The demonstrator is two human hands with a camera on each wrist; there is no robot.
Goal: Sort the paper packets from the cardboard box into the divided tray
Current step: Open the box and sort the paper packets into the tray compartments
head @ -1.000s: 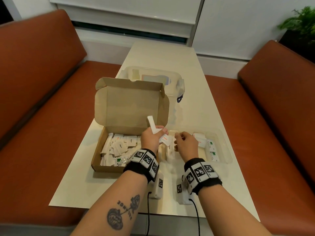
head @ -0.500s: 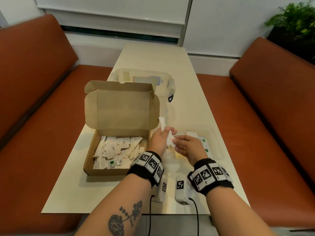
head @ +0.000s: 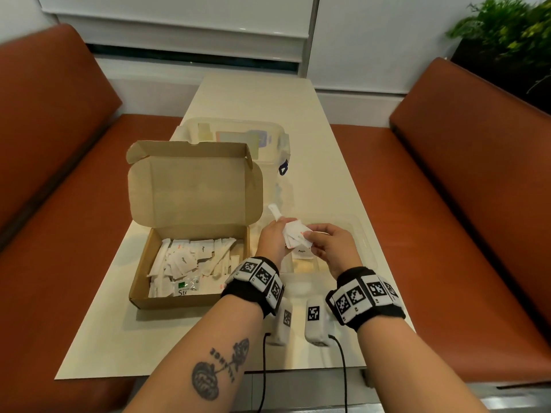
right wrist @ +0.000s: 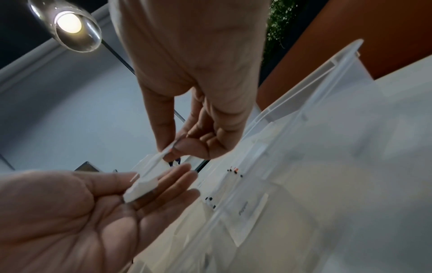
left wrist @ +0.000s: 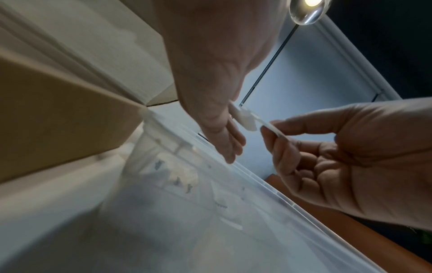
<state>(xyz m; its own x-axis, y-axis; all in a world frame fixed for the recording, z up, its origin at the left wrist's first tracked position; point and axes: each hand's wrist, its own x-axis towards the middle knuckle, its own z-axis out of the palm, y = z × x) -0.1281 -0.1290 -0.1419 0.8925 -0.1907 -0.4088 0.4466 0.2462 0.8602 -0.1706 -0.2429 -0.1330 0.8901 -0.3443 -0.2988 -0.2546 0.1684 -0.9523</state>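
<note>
Holding a small bunch of white paper packets [head: 293, 234] over the clear divided tray [head: 365, 234], both hands meet just right of the open cardboard box [head: 190, 263]. The left hand [head: 272, 242] carries the bunch on its mostly straight fingers, thumb over the top, and a long thin packet [head: 273, 210] sticks up from it toward the box lid. In the right wrist view the left palm [right wrist: 70, 212] faces up with the packets [right wrist: 145, 182] lying across the fingers. The right hand [head: 331, 248] has thumb and forefinger curled onto the edge of one packet in the bunch, pinching it; the left wrist view shows that pinch [left wrist: 275, 133] on a thin white strip, with the other fingers loosely bent.

The tray sits on the pale bench [head: 256, 99], touching or just beside the right wall of the box; which, I cannot tell. Some packets already lie in its compartments, one with dark print [head: 302, 253] directly below the hands. The box holds a loose heap of white packets [head: 185, 260] and one with a green mark [head: 182, 285] near its front wall. Behind the box stands a clear lidded container [head: 238, 135]. Rust-coloured seats [head: 59, 204] flank the bench, and a green plant [head: 507, 34] stands at far right
</note>
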